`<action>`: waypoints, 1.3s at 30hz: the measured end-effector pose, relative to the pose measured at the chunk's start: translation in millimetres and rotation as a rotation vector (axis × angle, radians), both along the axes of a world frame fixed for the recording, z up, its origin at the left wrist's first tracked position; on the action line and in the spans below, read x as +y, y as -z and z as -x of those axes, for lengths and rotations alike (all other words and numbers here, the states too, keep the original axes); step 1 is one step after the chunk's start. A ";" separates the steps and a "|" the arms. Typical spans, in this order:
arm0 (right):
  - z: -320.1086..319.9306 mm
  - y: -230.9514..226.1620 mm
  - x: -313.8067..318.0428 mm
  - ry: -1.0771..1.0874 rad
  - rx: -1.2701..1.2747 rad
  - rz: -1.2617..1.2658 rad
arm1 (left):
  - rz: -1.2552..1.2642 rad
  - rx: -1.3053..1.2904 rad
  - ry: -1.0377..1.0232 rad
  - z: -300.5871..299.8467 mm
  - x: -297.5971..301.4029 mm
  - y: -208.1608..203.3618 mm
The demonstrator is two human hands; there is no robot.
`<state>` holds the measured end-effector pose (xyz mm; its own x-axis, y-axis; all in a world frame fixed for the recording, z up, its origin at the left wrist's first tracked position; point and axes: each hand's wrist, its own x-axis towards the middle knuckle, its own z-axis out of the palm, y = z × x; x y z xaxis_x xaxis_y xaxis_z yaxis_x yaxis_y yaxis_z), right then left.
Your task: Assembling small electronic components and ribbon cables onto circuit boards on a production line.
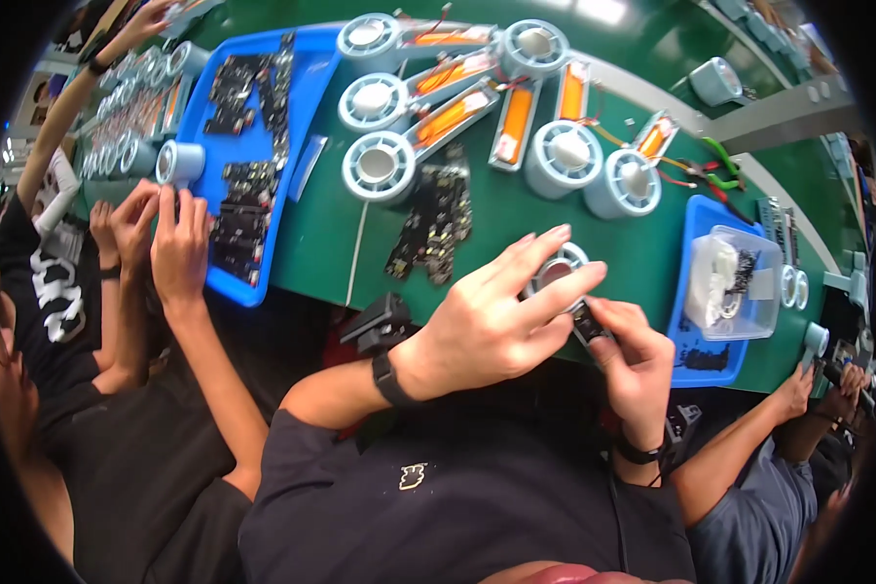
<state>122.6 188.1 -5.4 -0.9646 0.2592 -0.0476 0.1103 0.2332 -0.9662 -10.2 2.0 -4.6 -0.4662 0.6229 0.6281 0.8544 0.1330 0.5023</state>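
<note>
Close to the table's near edge, a light blue round-headed housing point(576, 255) with a short handle is between my hands. My left hand point(492, 316) reaches over its round head, fingers spread and bent around the rim. My right hand point(635, 358) grips the handle end, thumb and fingers closed around it. A small black part point(586, 321), perhaps a circuit board, shows at the handle beside my right thumb. The underside of the housing is hidden by my fingers. Beyond my left hand lies a pile of black circuit boards point(436, 219).
Several similar housings point(380, 167) with orange batteries point(516, 122) in their handles stand farther back. A blue tray point(307, 73) of boards is at left; another blue tray point(686, 263) with a clear box point(749, 311) is at right. Green-handled pliers point(720, 161) lie behind it. Co-workers' hands point(180, 243) work on both sides.
</note>
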 end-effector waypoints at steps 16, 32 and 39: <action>-5.5 19.9 12.2 -0.135 0.039 0.003 | 0.373 0.276 0.142 3.7 17.0 -49.9; -8.3 23.3 -3.2 0.021 0.170 -0.036 | 0.707 0.048 -0.500 386.8 -11.0 -21.7; -4.4 20.1 -1.5 0.083 0.240 -0.143 | 1.231 0.221 -0.372 285.2 16.1 -96.0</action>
<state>127.0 186.6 -25.5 -0.9192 0.3249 0.2224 -0.0934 0.3688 -0.9248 -295.4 18.2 91.4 -0.6952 0.6977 -0.1730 0.7152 0.6474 -0.2633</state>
